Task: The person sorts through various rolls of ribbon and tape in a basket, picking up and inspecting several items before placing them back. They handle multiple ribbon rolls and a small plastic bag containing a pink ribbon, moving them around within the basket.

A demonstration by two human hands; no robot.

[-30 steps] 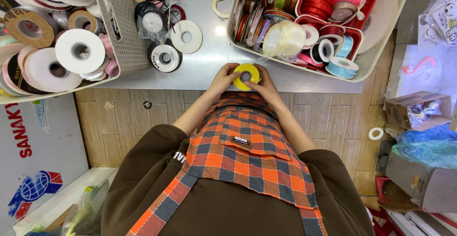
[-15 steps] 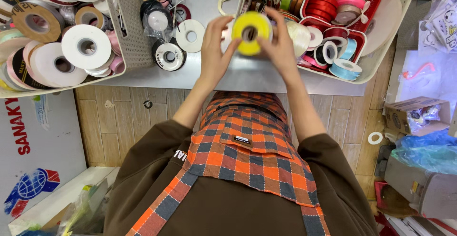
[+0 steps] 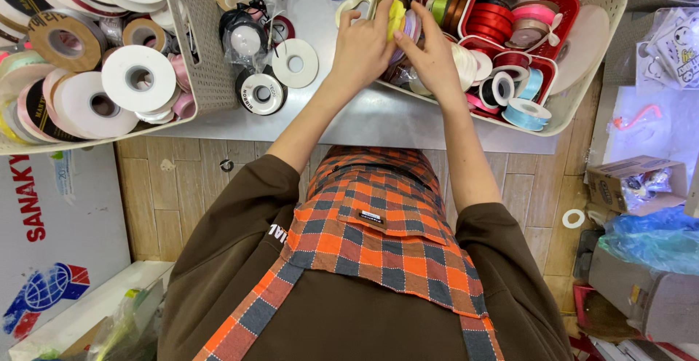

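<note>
A yellow ribbon spool [image 3: 395, 16] stands on edge at the left end of a beige basket [image 3: 595, 55], among a row of upright spools. My left hand [image 3: 362, 44] and my right hand [image 3: 429, 52] both grip it, one on each side, fingers over the basket's near-left corner. Inside that basket lie red, pink, blue and white ribbon rolls, some in a red tray [image 3: 550, 6].
A second beige basket [image 3: 191, 48] at left holds several large white, pink and brown ribbon rolls. Loose black and white spools [image 3: 261, 92] sit on the grey tabletop [image 3: 378, 117] between the baskets. Boxes and a blue plastic bag [image 3: 648, 233] crowd the floor at right.
Both hands carried the yellow spool from near my chest up over the table and turned it on edge into the right basket's left end.
</note>
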